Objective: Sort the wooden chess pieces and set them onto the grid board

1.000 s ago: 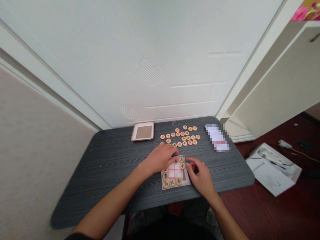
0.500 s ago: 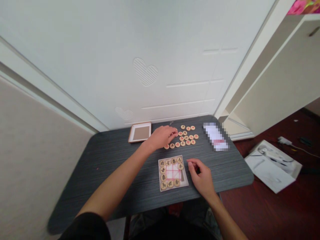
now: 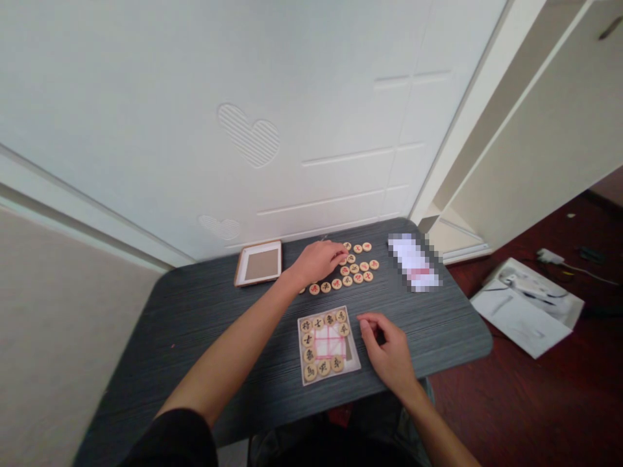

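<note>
Fingers [image 3: 335,255] of the left hand [image 3: 315,263] are bunched narrow and pressed down at the upper left of a cluster of round wooden xiangqi pieces [image 3: 354,271]; the hand hides the spot, so whether they pinch a piece cannot be told. Most of the cluster lies to the right of those fingertips, in a loose band slanting from lower left to upper right, and the left hand is much nearer to it than the right. The right hand [image 3: 389,353] sits over the dark wood-grain worktop [image 3: 219,331], its fingers [image 3: 366,331] loosely curled with nothing showing between them, the index tip just beside a small square clear tray [image 3: 354,353]. That tray holds a pink-lined grid [image 3: 328,342], ringed by more pieces [image 3: 309,371]. Beyond the left hand stands a shallow brown-rimmed tray [image 3: 257,280]; past the cluster's right side lies a pixelated white object [image 3: 413,263], too blurred to name.
</note>
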Motion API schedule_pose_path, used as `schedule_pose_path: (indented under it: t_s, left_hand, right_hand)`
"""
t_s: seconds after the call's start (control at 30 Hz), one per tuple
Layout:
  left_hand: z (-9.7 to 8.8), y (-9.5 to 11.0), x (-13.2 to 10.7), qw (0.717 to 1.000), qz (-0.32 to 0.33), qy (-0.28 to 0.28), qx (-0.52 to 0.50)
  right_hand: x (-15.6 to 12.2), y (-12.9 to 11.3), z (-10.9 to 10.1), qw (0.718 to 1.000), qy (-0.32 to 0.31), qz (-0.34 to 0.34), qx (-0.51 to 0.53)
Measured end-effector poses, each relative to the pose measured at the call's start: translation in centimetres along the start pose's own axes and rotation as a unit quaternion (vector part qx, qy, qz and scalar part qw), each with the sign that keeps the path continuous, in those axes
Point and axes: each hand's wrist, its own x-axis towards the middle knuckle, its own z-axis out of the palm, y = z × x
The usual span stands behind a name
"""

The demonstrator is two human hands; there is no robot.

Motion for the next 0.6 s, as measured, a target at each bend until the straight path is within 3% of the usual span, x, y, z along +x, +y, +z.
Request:
schedule_pose_path:
  t_s: [0.6]
  left_hand:
    - [2.0,0.0,2.3,0.999,0.029,-0.012,0.037]
  right_hand:
    - [0.0,-0.3,-0.1,1.0,-0.008,0.001,0.01]
